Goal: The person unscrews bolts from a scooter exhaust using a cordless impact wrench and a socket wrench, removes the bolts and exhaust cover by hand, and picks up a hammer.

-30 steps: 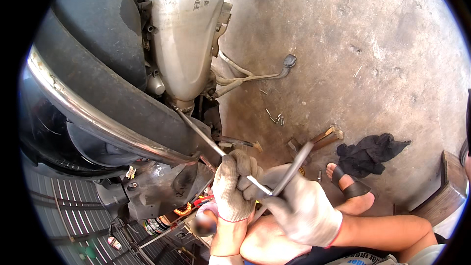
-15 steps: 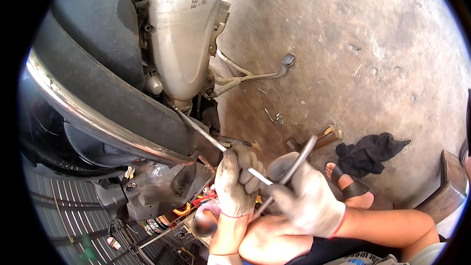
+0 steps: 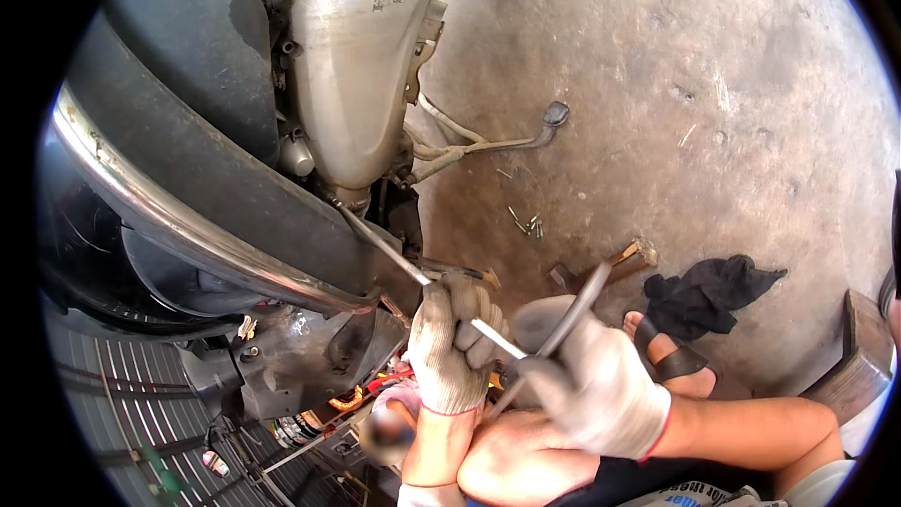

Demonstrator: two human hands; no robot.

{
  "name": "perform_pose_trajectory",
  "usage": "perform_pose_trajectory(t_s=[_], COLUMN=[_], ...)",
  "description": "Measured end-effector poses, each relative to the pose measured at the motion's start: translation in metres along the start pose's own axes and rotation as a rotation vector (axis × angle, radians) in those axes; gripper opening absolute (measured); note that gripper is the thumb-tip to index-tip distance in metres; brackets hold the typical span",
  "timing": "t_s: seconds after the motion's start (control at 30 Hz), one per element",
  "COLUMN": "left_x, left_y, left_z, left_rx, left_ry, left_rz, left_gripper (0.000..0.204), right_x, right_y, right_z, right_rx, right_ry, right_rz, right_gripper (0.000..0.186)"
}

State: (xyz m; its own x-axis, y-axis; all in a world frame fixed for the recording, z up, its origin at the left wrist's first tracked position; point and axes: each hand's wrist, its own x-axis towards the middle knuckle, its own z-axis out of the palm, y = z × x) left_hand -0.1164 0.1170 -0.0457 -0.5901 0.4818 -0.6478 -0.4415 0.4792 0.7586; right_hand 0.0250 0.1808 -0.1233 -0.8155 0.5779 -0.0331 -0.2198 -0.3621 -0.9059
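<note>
A long metal T-handle wrench (image 3: 383, 242) slants from the lower end of a scooter's silver engine cover (image 3: 343, 84) toward me. Wrapped round its shaft is my left hand (image 3: 452, 347), in a knitted work glove. My right hand (image 3: 601, 380), gloved too and smeared by motion, is closed at the crossbar, where bar and shaft meet. The bar sticks out above and below that hand. The wrench's far tip reaches in beside the dark fender (image 3: 235, 141); what it sits on is hidden.
A bent pedal lever (image 3: 556, 115) juts out right of the engine. Several small bolts (image 3: 533, 225) lie on the concrete floor. Near my sandalled foot (image 3: 668, 357) are a wooden-handled hammer (image 3: 631, 258) and a black cloth (image 3: 713, 296). Another person (image 3: 389, 427) shows behind my left forearm.
My right hand and the wrench's crossbar have shifted slightly to the right. The left hand keeps its grip on the shaft, and the whole view has moved a little.
</note>
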Motion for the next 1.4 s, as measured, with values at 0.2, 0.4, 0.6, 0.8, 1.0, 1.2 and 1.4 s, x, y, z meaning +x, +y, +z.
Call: perform_pose_trajectory(t_s=[0.2,0.4,0.6,0.8,1.0,1.2,1.4], left_x=[0.004,0.003,0.011,0.009,0.01,0.015,0.013], left_y=[-0.002,-0.004,-0.007,-0.003,-0.001,-0.004,-0.004], left_z=[-0.001,0.0,-0.005,0.003,-0.003,-0.002,0.002], left_rx=[-0.039,-0.025,-0.001,-0.041,-0.098,-0.068,-0.062], left_ry=[0.021,0.023,0.092,0.044,0.004,0.06,0.059], left_rz=[0.0,0.006,0.093,0.043,0.04,0.046,0.058], left_gripper=[0.043,0.044,0.042,0.041,0.043,0.042,0.042], right_x=[-0.009,-0.004,0.01,-0.036,0.003,-0.012,-0.02], right_y=[-0.006,0.003,-0.003,0.024,0.009,0.006,0.034], right_z=[0.002,-0.022,-0.006,-0.011,-0.012,-0.012,-0.024], right_rx=[-0.006,0.544,-0.266,0.09,-0.111,-0.009,0.473], right_ry=[0.133,-0.309,-0.18,0.093,-0.093,0.177,-0.168], right_rz=[0.06,0.53,-0.081,0.133,-0.095,-0.054,0.171], right_gripper=[0.031,0.02,0.041,0.03,0.039,0.044,0.028])
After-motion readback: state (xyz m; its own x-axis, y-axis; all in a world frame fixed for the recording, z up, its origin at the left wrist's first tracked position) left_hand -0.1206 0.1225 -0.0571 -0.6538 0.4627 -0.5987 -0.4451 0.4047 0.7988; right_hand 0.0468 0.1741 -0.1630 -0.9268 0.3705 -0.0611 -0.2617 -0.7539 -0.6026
